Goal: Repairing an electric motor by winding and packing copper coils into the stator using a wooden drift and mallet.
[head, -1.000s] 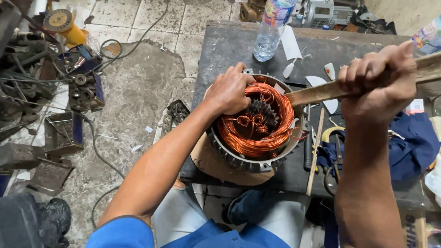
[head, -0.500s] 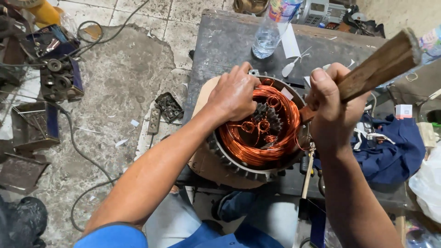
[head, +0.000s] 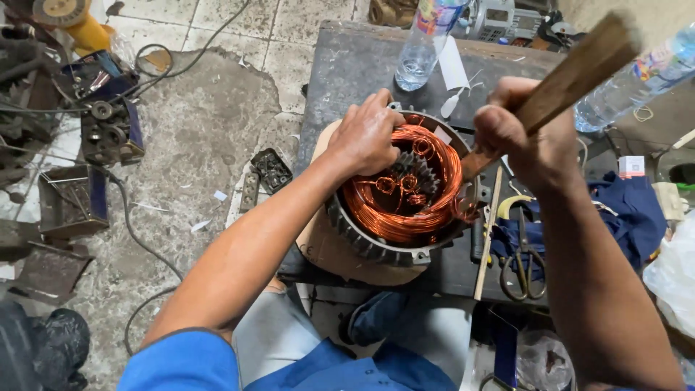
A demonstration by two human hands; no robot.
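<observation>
We see the left hand point(head: 368, 136) pressed palm-down on the copper wire coils point(head: 405, 210) at the far rim of the round motor shell point(head: 376, 246), fingers curled over the coils; the shell sits on a cardboard piece point(head: 326, 250) at the near edge of the dark workbench point(head: 347, 65); the right hand point(head: 525, 137) is clenched around a wooden stick point(head: 572, 72), its lower end touching the coils' right side; scissors point(head: 523, 268) lie just right of the shell; a plastic bottle point(head: 427, 43) stands beyond.

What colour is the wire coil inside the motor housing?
Bright copper-orange; the coil shows best in the head view.
</observation>
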